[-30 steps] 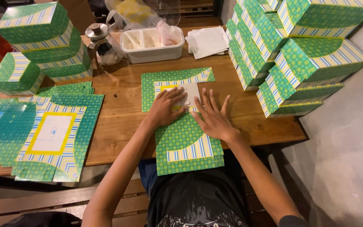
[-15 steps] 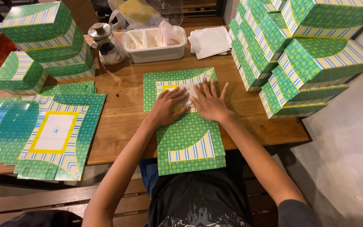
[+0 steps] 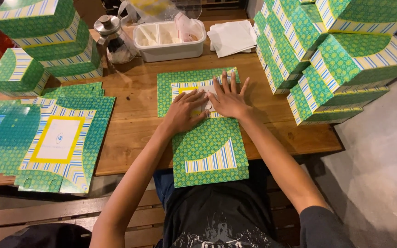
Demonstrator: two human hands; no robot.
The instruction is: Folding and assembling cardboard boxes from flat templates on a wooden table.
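Both hands, left hand (image 3: 185, 112) and right hand (image 3: 226, 98), lay open, pressing a flat green box blank (image 3: 207, 138) overhanging the tabletop's (image 3: 134, 133) near edge.

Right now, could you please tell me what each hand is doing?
Left hand: open, flat, pressing the green patterned flat cardboard box blank on the wooden table.
Right hand: open, fingers spread, pressing the same blank.

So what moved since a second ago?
Both hands slid up the flat green box sheet, away from the person. The left hand and right hand now press side by side on its upper half. Neither grips anything. The sheet, the folded box stacks and the white tray stayed put.
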